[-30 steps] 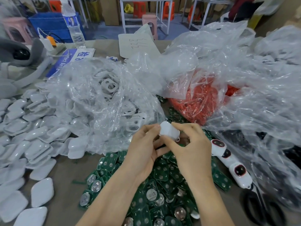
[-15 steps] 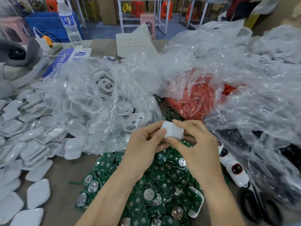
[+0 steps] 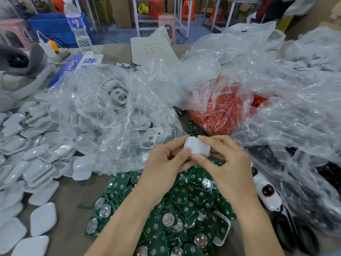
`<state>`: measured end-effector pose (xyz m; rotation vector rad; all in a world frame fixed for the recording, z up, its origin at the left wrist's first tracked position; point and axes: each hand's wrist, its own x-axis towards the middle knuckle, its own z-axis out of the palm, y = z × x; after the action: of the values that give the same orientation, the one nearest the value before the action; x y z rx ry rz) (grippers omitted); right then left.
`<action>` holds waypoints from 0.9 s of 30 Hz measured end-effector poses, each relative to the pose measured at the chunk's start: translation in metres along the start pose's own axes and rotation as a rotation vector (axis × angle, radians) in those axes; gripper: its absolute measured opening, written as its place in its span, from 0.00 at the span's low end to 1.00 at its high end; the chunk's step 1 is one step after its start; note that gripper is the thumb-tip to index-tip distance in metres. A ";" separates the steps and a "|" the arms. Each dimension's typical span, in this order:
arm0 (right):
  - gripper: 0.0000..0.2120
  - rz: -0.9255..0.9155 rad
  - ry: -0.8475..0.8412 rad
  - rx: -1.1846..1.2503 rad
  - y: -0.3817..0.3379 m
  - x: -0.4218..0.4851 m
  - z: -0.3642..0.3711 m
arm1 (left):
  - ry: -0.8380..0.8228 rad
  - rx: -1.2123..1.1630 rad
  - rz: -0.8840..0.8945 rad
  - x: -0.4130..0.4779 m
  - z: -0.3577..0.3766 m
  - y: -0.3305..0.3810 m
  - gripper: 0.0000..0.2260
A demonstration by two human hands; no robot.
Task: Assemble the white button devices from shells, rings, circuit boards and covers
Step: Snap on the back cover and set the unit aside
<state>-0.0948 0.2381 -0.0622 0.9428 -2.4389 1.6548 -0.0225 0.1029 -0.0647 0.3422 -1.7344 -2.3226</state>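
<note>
Grips of left hand (image 3: pixel 165 164) and right hand (image 3: pixel 226 168) pinch one smooth, rounded, seemingly plastic shell (image 3: pixel 199 147).

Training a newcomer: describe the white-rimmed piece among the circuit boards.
Find the green circuit boards heaped nearest the camera. At their near right edge lies the white-rimmed piece. Only it has a white wall; neighbours are bare.

The flat brown work table (image 3: pixel 73 197) carries a heap of green circuit boards (image 3: pixel 184 198) at the near centre. A spread of white rounded plastic covers (image 3: pixel 27 156) lies to the left. Behind the boards lie a clear plastic bag of white shells (image 3: pixel 110 111) and a clear plastic bag of orange rings (image 3: pixel 217 117). Black-handled scissors (image 3: pixel 295 230) lie at the near right.
</note>
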 end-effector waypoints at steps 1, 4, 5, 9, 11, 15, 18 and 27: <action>0.19 0.001 -0.004 0.000 0.001 0.000 0.000 | -0.002 0.002 0.002 0.000 0.000 0.000 0.15; 0.18 0.015 -0.041 0.010 0.002 0.000 -0.003 | -0.026 0.044 0.015 -0.001 0.001 0.002 0.15; 0.18 0.023 -0.055 0.018 0.002 0.000 -0.005 | -0.040 0.062 0.023 -0.001 0.001 0.002 0.15; 0.18 0.030 -0.063 0.016 0.002 0.000 -0.009 | -0.076 0.080 0.030 -0.002 0.001 0.003 0.16; 0.18 0.033 -0.048 0.021 0.001 -0.001 -0.008 | -0.071 0.089 0.030 -0.001 0.001 0.002 0.16; 0.18 0.055 -0.041 0.029 0.000 -0.002 -0.007 | -0.055 0.104 0.027 -0.001 0.002 0.001 0.16; 0.18 0.057 -0.046 0.028 0.000 -0.002 -0.009 | -0.056 0.096 0.027 -0.002 0.002 0.002 0.16; 0.08 0.326 0.008 0.461 -0.001 0.000 -0.009 | -0.049 0.062 0.045 -0.004 0.005 0.006 0.16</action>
<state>-0.0971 0.2461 -0.0577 0.5799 -2.3464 2.3924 -0.0201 0.1068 -0.0575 0.2555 -1.8207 -2.2678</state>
